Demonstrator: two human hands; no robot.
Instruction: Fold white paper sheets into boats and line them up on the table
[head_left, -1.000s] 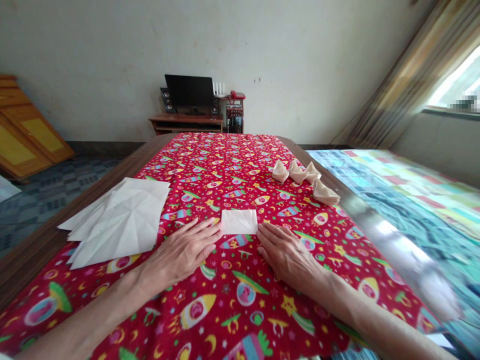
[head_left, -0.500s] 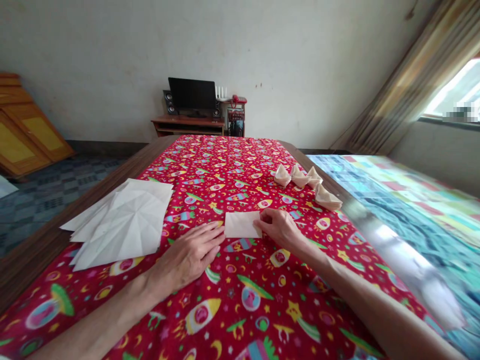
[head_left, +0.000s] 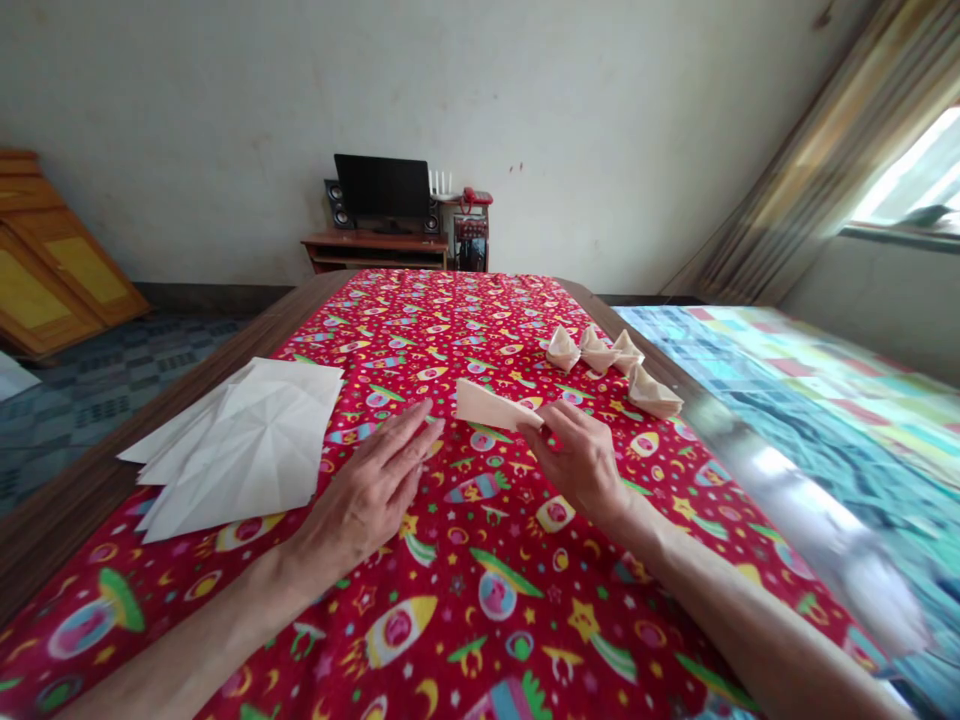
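Note:
A folded piece of white paper (head_left: 491,406) is pinched at its right end by my right hand (head_left: 577,450). It is tilted up off the red patterned cloth (head_left: 480,620). To its left, my left hand (head_left: 379,480) hovers with fingers stretched out and holds nothing; a small gap separates its fingertips from the paper. Several creased sheets of white paper (head_left: 244,445) lie in a fanned stack left of my left hand. Beyond my right hand, several folded paper pieces (head_left: 598,352) with pointed ends stand in a group near the table's right side.
The cloth covers a dark wooden table (head_left: 300,300). A monitor (head_left: 381,188) with speakers stands on a small desk (head_left: 375,245) by the far wall. On the right is a bed (head_left: 787,400) with a blue cover; a yellow cabinet (head_left: 64,260) stands at the left.
My right hand has lifted and tilted the folded paper, which lay flat on the cloth. My left hand has come off the paper's left edge, its fingers more extended.

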